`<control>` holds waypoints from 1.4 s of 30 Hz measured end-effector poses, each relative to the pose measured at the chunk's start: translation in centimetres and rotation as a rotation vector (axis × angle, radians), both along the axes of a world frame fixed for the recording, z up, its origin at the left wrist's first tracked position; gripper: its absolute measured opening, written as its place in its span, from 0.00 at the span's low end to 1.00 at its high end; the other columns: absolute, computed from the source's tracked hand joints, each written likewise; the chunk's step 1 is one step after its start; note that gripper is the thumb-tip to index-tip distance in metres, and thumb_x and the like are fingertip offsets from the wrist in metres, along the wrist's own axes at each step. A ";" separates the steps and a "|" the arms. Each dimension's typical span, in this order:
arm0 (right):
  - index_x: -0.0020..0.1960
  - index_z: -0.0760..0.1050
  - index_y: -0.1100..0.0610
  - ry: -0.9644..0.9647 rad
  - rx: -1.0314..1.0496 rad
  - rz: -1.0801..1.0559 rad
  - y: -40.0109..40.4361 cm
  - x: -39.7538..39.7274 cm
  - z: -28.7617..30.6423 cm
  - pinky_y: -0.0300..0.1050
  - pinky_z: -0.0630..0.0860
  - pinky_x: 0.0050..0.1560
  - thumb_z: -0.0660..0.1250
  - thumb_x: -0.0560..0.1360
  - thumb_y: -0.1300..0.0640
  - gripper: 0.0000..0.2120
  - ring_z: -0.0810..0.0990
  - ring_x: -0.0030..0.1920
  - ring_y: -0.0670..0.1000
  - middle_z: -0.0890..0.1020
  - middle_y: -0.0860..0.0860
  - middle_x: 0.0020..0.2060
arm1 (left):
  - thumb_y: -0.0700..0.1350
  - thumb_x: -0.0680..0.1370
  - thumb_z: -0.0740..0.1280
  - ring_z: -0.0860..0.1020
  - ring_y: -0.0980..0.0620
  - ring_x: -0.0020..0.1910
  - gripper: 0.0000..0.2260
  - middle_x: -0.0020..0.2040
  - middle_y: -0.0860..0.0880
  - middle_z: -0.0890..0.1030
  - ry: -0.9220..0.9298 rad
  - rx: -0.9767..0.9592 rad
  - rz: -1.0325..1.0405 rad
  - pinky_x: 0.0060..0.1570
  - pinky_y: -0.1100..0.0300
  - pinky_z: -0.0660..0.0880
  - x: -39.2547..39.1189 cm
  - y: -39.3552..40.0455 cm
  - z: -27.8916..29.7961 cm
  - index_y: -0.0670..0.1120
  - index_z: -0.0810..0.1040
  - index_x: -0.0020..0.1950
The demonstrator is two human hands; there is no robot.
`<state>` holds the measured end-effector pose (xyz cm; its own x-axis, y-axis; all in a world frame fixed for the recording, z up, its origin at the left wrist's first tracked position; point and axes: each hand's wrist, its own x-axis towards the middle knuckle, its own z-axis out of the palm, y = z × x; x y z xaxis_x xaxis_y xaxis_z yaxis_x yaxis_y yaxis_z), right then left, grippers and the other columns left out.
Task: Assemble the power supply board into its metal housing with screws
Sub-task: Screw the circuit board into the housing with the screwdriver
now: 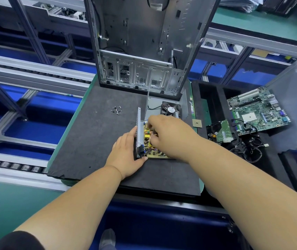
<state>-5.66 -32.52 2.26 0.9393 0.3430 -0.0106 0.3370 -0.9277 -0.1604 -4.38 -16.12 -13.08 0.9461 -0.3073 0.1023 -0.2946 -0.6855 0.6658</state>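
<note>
Board (148, 139) (tan, yellow-cored) lies in housing (139, 129); left fingers (142, 158) grip it, right fingers unclear.

Two bare forearms, left hand (126, 150) and right hand (169, 134) ungloved, no rings or watch visible, short black sleeve (17, 240) well behind left hand, grey shoe (108, 239) below
</note>
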 end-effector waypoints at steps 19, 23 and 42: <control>0.57 0.72 0.54 0.027 -0.079 0.011 0.0 0.1 1.1 0.47 0.68 0.39 0.63 0.77 0.51 0.10 0.77 0.47 0.57 0.77 0.51 0.47 | 0.56 0.68 0.74 0.65 0.51 0.67 0.47 0.66 0.54 0.69 0.012 -0.003 -0.007 0.69 0.51 0.65 0.0 0.0 0.3 0.57 0.48 0.79; 0.52 0.73 0.54 -0.050 -0.249 -0.003 0.2 0.2 0.1 0.45 0.63 0.34 0.57 0.81 0.45 0.13 0.75 0.41 0.56 0.70 0.49 0.35 | 0.56 0.67 0.74 0.65 0.52 0.67 0.48 0.66 0.55 0.69 0.015 -0.010 0.000 0.69 0.51 0.65 0.0 0.0 0.2 0.59 0.48 0.78; 0.43 0.73 0.54 -0.016 -0.400 -0.096 1.3 0.6 -0.1 0.40 0.56 0.28 0.54 0.81 0.41 0.19 0.71 0.35 0.54 0.66 0.48 0.30 | 0.56 0.68 0.74 0.64 0.52 0.67 0.48 0.66 0.54 0.68 0.000 0.001 -0.005 0.70 0.52 0.64 0.1 0.0 -0.3 0.57 0.47 0.79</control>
